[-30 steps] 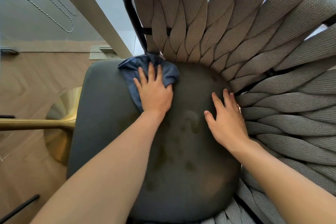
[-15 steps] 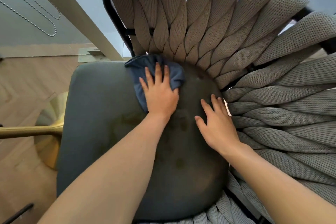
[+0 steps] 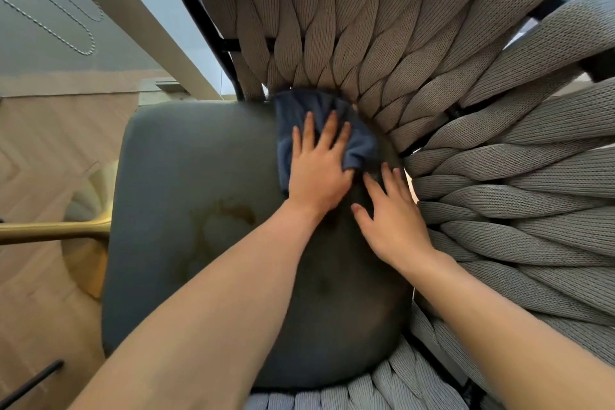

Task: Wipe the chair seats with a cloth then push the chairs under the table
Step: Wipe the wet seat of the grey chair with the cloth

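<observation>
Left hand [image 3: 317, 173] flat on the crumpled dark blue cloth [image 3: 301, 113], fingers straight and spread, pressing it down rather than gripping it. Cloth at the back edge of the dark grey padded chair seat [image 3: 186, 156], touching the foot of the woven beige rope backrest [image 3: 366, 27]. Right hand [image 3: 394, 220] just beside the left, also flat on the seat with straight fingers, holding nothing, its outer edge close to the grey woven rope side of the chair [image 3: 532, 176]. Brownish ring-shaped stain [image 3: 221, 223] on the seat, in front of the cloth and left of the left forearm. Brass-coloured metal bar [image 3: 50, 231] left of the seat, above pale wood floor [image 3: 36, 150].
</observation>
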The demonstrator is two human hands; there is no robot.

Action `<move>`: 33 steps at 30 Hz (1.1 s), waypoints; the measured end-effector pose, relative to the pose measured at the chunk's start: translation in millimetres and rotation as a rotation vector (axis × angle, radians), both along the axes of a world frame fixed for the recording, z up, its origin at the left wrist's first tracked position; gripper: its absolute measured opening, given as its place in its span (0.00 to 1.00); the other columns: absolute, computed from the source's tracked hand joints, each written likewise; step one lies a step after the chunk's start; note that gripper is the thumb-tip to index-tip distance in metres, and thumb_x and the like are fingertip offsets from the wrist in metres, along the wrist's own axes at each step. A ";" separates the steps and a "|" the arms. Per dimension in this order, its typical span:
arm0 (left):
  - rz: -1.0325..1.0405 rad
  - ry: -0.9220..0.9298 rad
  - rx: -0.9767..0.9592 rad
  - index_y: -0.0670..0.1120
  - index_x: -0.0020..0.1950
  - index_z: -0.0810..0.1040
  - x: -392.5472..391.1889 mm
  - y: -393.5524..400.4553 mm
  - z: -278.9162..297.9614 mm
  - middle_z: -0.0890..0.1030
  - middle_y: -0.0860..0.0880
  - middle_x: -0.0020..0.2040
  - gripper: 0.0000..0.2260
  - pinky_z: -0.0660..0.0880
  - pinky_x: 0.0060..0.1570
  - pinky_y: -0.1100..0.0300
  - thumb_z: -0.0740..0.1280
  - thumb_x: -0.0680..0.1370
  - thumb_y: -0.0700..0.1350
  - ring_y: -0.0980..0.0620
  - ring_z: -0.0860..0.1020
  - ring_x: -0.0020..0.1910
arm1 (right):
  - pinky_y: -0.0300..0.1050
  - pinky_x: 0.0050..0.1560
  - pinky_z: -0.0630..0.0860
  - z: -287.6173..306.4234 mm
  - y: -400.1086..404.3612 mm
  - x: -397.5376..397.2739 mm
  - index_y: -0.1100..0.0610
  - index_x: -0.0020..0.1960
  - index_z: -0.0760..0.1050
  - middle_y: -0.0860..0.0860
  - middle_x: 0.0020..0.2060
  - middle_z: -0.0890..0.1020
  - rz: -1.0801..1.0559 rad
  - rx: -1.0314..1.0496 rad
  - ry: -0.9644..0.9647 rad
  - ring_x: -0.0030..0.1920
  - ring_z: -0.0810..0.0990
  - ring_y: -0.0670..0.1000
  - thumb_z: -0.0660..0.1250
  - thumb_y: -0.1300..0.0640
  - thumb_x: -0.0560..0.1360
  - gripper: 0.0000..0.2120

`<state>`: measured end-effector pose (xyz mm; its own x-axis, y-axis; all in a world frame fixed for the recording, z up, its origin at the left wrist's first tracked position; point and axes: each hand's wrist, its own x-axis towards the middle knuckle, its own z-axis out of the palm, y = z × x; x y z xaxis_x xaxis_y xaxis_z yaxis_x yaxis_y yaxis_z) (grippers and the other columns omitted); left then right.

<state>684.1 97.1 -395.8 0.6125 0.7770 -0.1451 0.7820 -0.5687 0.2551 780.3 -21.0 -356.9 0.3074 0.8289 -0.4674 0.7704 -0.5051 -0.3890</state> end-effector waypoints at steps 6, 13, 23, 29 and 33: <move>-0.205 -0.017 0.087 0.50 0.74 0.70 -68.6 8.0 -4.2 0.67 0.48 0.75 0.27 0.52 0.75 0.44 0.56 0.75 0.55 0.42 0.60 0.76 | 0.52 0.77 0.48 0.9 -0.1 2.5 0.52 0.78 0.56 0.54 0.79 0.48 0.004 -0.006 0.022 0.79 0.42 0.54 0.58 0.46 0.80 0.29; -0.116 -0.017 -0.015 0.51 0.76 0.65 -3.9 -0.4 2.9 0.60 0.48 0.78 0.29 0.47 0.75 0.38 0.54 0.75 0.56 0.38 0.51 0.78 | 0.52 0.77 0.50 -1.2 0.3 2.1 0.54 0.76 0.60 0.55 0.79 0.51 0.004 -0.002 0.008 0.79 0.44 0.55 0.60 0.48 0.79 0.27; 0.098 0.093 0.003 0.49 0.75 0.66 -117.5 33.9 10.3 0.64 0.47 0.77 0.27 0.55 0.74 0.42 0.61 0.75 0.50 0.39 0.57 0.77 | 0.49 0.77 0.47 -4.3 0.4 -2.7 0.53 0.77 0.59 0.55 0.79 0.50 -0.044 0.023 0.005 0.79 0.45 0.55 0.61 0.49 0.79 0.28; 0.462 0.145 0.019 0.47 0.77 0.64 -198.9 11.7 9.9 0.62 0.45 0.77 0.28 0.55 0.74 0.40 0.64 0.76 0.46 0.37 0.57 0.76 | 0.50 0.78 0.47 -7.3 -0.9 -7.6 0.52 0.77 0.58 0.53 0.79 0.49 -0.076 0.029 -0.009 0.79 0.44 0.53 0.60 0.48 0.80 0.28; 0.722 0.179 0.007 0.47 0.78 0.59 -199.1 -9.0 7.3 0.58 0.46 0.79 0.29 0.50 0.75 0.40 0.62 0.78 0.48 0.36 0.54 0.76 | 0.54 0.77 0.48 -9.2 0.1 -13.7 0.52 0.77 0.58 0.52 0.79 0.48 -0.111 0.034 -0.026 0.79 0.43 0.52 0.60 0.47 0.80 0.28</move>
